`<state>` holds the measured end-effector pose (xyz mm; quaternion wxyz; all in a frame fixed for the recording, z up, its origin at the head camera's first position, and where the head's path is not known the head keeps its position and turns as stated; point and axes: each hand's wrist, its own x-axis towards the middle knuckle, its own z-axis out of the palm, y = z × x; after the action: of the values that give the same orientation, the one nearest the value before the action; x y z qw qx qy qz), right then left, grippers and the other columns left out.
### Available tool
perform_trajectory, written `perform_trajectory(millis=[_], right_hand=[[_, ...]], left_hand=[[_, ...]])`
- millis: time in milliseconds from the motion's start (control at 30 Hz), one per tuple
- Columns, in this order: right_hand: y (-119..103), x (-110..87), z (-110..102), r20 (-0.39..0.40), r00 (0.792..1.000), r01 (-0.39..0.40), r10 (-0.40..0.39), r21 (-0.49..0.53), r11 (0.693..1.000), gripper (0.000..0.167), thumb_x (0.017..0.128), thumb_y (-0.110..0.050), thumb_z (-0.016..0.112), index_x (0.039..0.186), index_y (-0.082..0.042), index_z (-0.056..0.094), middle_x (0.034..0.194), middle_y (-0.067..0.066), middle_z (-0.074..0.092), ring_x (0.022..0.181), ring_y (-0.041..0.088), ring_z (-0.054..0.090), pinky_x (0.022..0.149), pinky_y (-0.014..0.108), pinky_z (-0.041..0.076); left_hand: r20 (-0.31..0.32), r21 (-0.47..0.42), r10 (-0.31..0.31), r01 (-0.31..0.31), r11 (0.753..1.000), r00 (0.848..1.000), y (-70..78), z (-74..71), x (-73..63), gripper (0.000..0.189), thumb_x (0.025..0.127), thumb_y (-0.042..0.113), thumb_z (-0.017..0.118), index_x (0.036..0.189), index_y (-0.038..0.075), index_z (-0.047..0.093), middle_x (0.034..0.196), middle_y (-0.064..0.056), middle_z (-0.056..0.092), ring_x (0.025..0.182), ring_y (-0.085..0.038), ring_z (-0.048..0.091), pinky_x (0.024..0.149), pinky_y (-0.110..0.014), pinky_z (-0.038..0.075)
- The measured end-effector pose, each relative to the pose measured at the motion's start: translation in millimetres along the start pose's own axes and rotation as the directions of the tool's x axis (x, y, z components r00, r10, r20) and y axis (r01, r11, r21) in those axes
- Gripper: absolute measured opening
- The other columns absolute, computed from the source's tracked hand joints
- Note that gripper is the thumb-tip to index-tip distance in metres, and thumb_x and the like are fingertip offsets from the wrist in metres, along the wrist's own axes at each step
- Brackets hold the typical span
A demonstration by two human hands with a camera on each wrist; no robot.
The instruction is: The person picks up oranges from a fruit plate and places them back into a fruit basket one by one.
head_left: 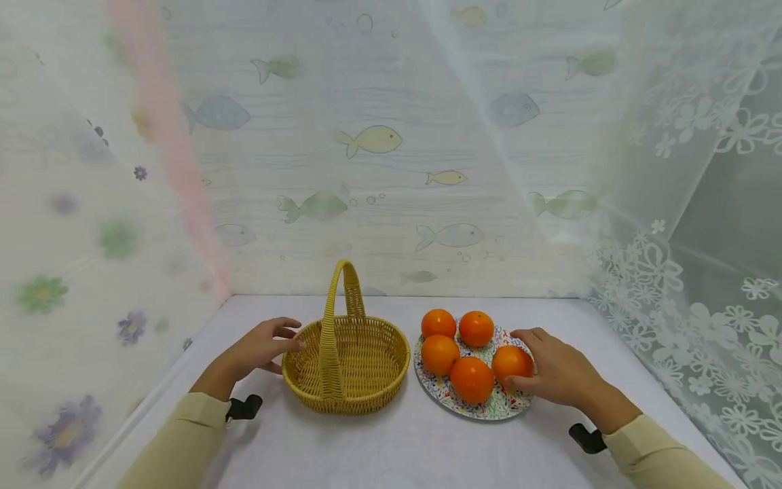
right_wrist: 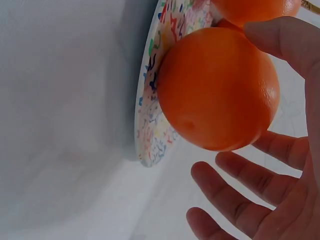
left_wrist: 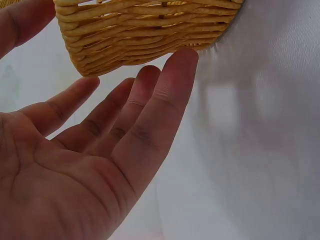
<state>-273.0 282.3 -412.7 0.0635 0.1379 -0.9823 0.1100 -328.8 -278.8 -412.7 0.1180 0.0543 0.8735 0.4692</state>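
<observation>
Left of the middle stands a yellow wicker basket [head_left: 305,392] with a tall arched handle. My left hand [head_left: 263,348] is at its left side, thumb over the rim. In the left wrist view the fingers [left_wrist: 150,125] are extended, with one fingertip right at the basket's [left_wrist: 150,40] underside. To the basket's right, a round plate [head_left: 440,395] with a multicoloured pattern bears several oranges. My right hand [head_left: 559,367] holds the rightmost orange [head_left: 510,363] between thumb and index finger. The right wrist view shows this orange [right_wrist: 217,90] at the plate's edge, the other fingers spread below it.
A white cloth covers the table [head_left: 391,451]. Sheer curtains printed with fish [head_left: 373,139] hang behind, and lace with white flowers [head_left: 660,268] hangs at the right. Another orange [head_left: 472,380] sits on the plate just left of the held one.
</observation>
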Motion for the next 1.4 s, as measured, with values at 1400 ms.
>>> perform_trajectory(millis=[1400], right_hand=[[-1.9,6.4,-6.9,-0.168,0.985,0.074,-0.049,0.149,0.986,0.069,0.078,-0.043,0.09,0.132,-0.012,0.06,0.121,0.004,0.066,0.096,0.018,0.06,0.081,0.038,0.058]], left_hand=[[0.081,-0.37,-0.077,0.102,0.923,0.994,-36.9,3.3,1.7,0.064,0.097,0.026,0.073,0.151,0.001,0.048,0.147,-0.017,0.058,0.126,-0.027,0.063,0.092,-0.053,0.061]])
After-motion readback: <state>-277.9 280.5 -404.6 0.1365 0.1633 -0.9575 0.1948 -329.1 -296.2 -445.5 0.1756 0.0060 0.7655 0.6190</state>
